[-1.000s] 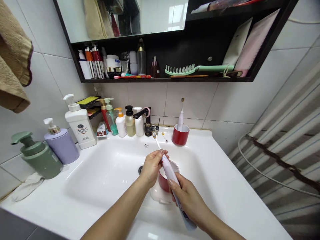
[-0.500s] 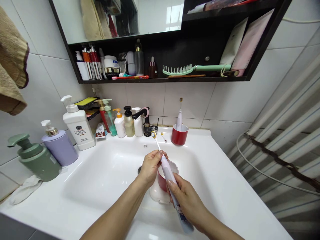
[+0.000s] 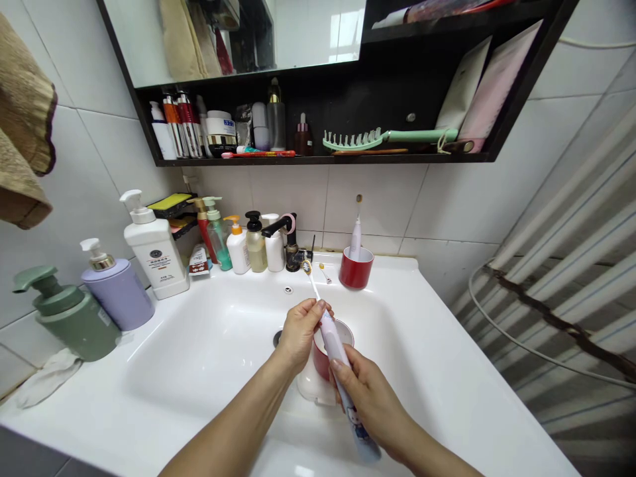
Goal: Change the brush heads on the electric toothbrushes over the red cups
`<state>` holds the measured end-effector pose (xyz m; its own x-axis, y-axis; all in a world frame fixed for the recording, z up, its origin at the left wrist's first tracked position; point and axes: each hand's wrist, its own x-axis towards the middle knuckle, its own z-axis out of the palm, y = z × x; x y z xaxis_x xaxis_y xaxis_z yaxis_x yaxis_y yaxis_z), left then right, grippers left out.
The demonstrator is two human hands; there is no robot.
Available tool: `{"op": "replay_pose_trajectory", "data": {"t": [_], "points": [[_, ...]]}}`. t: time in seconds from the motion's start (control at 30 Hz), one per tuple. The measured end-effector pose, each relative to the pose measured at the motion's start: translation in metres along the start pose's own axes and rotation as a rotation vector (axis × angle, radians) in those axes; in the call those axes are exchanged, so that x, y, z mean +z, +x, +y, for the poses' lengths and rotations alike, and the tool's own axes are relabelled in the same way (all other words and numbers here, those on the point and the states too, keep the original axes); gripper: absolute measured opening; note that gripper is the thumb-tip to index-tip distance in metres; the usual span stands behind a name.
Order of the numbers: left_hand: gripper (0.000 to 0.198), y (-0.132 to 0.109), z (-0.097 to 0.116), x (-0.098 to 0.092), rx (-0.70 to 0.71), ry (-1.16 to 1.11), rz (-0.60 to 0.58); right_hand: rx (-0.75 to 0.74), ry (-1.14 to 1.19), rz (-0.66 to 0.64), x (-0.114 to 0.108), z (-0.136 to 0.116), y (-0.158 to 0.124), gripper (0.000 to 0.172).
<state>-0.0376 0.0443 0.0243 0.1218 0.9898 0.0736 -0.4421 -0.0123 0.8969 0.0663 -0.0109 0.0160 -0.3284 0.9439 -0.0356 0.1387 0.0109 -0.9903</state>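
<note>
A pale lilac electric toothbrush (image 3: 331, 334) slants across the view over the basin, its brush head up toward the faucet. My right hand (image 3: 365, 384) is wrapped round the lower handle. At the neck, where brush head and handle meet, my left hand (image 3: 302, 328) pinches the toothbrush with its fingertips. Beneath it in the sink (image 3: 199, 351) stands a red cup (image 3: 322, 364), partly covered by the toothbrush and my right hand. A whitish translucent box (image 3: 311, 391) lies beside the cup. A loose brush head (image 3: 325, 273) rests on the sink's back ledge.
Another electric toothbrush (image 3: 356, 235) stands in a red cup (image 3: 356, 270) on the back ledge. The black faucet (image 3: 288, 238) is behind my hands. Several pump bottles, one of them purple (image 3: 119, 295), line the left side. A black cabinet (image 3: 358, 99) hangs above.
The toothbrush has turned slightly about its length, showing more of the printed figure on its lower handle. Both hands keep nearly the same place and hold.
</note>
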Motion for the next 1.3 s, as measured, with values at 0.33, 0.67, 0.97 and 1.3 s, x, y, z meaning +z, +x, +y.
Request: {"op": "replay_pose_trajectory", "data": {"t": [0.33, 0.67, 0.97, 1.3], "points": [[0.021, 0.000, -0.004, -0.001, -0.005, 0.008, 0.060, 0.026, -0.009, 0.027, 0.001, 0.001, 0.001, 0.022], [0.025, 0.003, 0.002, -0.001, -0.032, -0.053, 0.125, 0.070, 0.085, -0.045, 0.000, -0.006, 0.000, 0.020], [0.021, 0.004, 0.001, -0.005, -0.006, 0.027, 0.067, 0.034, 0.061, -0.050, 0.003, 0.003, -0.002, 0.023], [0.021, 0.004, 0.000, -0.005, 0.014, 0.048, 0.073, 0.043, 0.155, -0.073, 0.004, 0.002, -0.003, 0.025]]}}
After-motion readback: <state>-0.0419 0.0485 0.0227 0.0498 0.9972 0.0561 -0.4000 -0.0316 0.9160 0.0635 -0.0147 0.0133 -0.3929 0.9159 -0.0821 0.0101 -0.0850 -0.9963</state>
